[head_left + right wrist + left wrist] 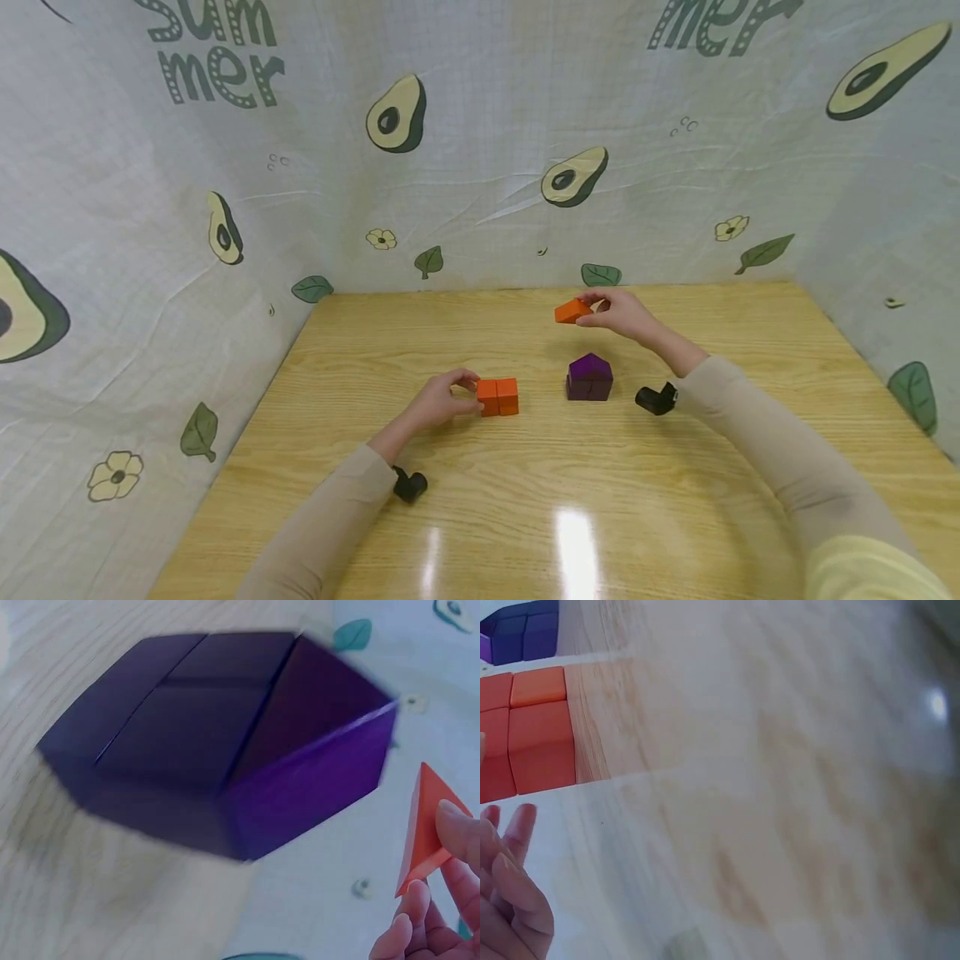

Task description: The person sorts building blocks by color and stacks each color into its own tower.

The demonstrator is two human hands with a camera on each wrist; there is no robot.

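Observation:
Two orange cubes (498, 397) sit side by side on the table. At their left end is my left hand (442, 402), thumb and forefinger spread right at the left cube; its other fingers show apart from the cubes in the left wrist view. My right hand (622, 315) pinches an orange triangular block (429, 825) between thumb and fingers, raised above the table's far part. Below it in the head view stands a purple block stack (589, 379): dark cubes side by side, topped by a triangular block like a roof.
The wooden table (465, 492) runs back to a printed cloth (480, 200) that hangs behind and at both sides. Black wrist cameras stick out from the left sleeve (330, 517) and the right sleeve (780, 458), the right one close beside the purple stack.

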